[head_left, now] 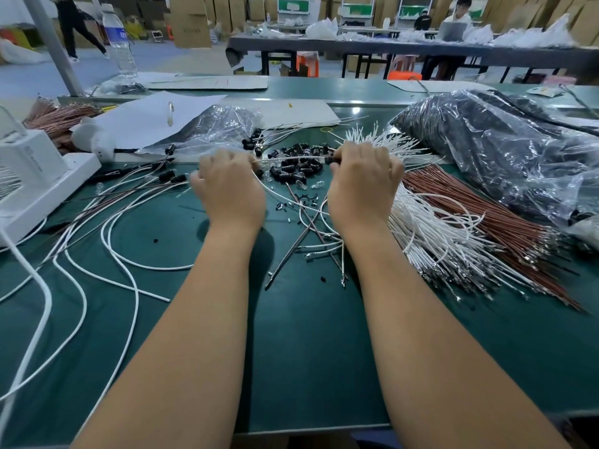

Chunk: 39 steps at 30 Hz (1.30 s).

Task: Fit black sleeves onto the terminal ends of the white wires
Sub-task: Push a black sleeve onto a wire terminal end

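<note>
Across the green table I see a white wire bundle at right of centre. My left hand and right hand pinch one white wire between them, above the loose black sleeves at centre.

Between the two gripping hands lie small glossy black plastic sleeves. Right of the grip, white wires look smooth, beside crinkled shiny plastic bags. The table mat beneath is matt green.
</note>
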{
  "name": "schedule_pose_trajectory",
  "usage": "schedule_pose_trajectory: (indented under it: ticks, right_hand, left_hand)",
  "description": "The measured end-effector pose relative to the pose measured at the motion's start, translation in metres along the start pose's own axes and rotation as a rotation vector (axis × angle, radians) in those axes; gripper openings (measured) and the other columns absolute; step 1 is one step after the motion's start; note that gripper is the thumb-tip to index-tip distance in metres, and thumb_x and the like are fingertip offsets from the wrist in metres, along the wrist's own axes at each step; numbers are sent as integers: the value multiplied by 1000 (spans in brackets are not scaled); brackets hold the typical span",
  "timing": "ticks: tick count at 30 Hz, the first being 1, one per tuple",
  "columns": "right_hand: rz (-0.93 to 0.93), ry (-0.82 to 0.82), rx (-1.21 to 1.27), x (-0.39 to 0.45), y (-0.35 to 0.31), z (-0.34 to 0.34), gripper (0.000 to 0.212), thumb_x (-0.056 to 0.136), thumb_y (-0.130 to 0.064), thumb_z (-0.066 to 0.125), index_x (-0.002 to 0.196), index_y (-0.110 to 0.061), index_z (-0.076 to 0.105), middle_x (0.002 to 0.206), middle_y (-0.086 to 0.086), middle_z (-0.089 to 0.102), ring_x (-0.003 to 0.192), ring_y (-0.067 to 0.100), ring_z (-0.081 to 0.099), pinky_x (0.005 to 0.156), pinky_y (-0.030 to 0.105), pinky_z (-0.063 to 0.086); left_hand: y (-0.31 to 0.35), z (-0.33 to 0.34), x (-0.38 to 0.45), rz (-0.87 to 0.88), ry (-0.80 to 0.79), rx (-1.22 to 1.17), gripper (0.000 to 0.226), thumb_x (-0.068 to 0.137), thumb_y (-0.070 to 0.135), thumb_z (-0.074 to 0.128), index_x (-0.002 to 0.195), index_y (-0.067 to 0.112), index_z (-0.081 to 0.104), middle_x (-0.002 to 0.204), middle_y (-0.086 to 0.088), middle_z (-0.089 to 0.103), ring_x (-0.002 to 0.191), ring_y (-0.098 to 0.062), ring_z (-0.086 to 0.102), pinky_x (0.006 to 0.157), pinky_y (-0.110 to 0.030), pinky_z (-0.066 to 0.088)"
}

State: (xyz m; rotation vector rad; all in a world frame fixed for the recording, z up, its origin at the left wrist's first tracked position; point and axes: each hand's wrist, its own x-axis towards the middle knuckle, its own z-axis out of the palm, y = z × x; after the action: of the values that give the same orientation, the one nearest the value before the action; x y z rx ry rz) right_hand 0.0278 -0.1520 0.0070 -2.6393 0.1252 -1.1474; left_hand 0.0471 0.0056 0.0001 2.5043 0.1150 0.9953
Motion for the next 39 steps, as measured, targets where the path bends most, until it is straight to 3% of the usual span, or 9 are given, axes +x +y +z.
schedule_pose_trajectory:
  ticks: [4, 9, 12, 15, 18, 21, 26, 33, 39]
  right_hand:
    - [62, -25, 25, 3, 4, -3, 11, 96, -11, 52, 106, -12, 57, 96, 4, 65, 92, 25, 56, 79, 33, 33]
    - [-106, -125, 199, -1, -9, -4, 13, 99, -16, 50, 106, -10, 59, 92, 4, 65, 80, 18, 54, 70, 28, 39]
    - [-151, -158, 259, -2, -13, -5, 14, 99, -14, 49, 108, -11, 58, 96, 5, 65, 84, 22, 56, 68, 32, 39]
    - [-107, -178, 213, -3, -9, -4, 13, 99, -16, 50, 108, -12, 58, 92, 3, 66, 79, 20, 59, 68, 31, 45]
    - [-30, -207, 229, -2, -5, -4, 11, 98, -14, 51, 107, -11, 57, 89, 2, 66, 75, 19, 60, 65, 32, 48]
    - [-46, -243, 298, -3, -8, -4, 11, 98, -14, 52, 106, -10, 58, 92, 4, 67, 78, 21, 60, 65, 33, 47]
    - [-104, -290, 400, -5, -13, -4, 14, 96, -15, 54, 107, -15, 62, 98, 4, 69, 85, 20, 60, 70, 33, 48]
    - [-16, -169, 450, -4, -9, -5, 17, 91, -5, 58, 107, -11, 60, 93, 0, 60, 79, 16, 57, 69, 29, 48]
    - [8, -111, 482, -3, -8, -6, 12, 92, -5, 57, 101, -10, 64, 96, 2, 64, 81, 11, 54, 69, 23, 45]
  left_hand:
    - [-11, -6, 3, -246, -88, 52, 37, 83, 4, 47, 109, 20, 66, 132, -10, 45, 127, -34, 30, 102, -48, 24]
    - [13, -1, -4, 190, -86, -123, 43, 86, 9, 51, 125, 25, 58, 131, 2, 53, 126, -24, 35, 102, -39, 21]
    - [22, 2, -6, 338, -200, -215, 28, 92, 11, 49, 114, 13, 67, 110, -10, 68, 107, -32, 54, 91, -38, 38]
    - [15, 3, -4, 195, -242, -240, 28, 90, 4, 44, 101, 8, 70, 95, -15, 69, 88, -33, 60, 76, -39, 48]
    - [3, 3, 0, 47, -240, -149, 29, 88, 2, 43, 98, 12, 68, 92, -12, 70, 86, -32, 60, 75, -37, 48]
    - [8, 4, -2, 78, -232, -242, 25, 90, 6, 47, 105, 11, 68, 96, -10, 69, 88, -29, 61, 78, -35, 49]
    - [21, -1, -7, 115, -290, -628, 15, 90, 6, 59, 99, 7, 71, 85, -2, 68, 78, -11, 62, 73, -18, 49]
    - [12, 5, -1, -49, -256, -691, 13, 92, 10, 59, 90, 5, 71, 63, 10, 57, 44, 8, 46, 50, -4, 30]
    - [11, 5, -1, -102, -272, -722, 14, 93, 12, 59, 93, 5, 71, 73, 1, 64, 50, 7, 48, 55, -8, 36]
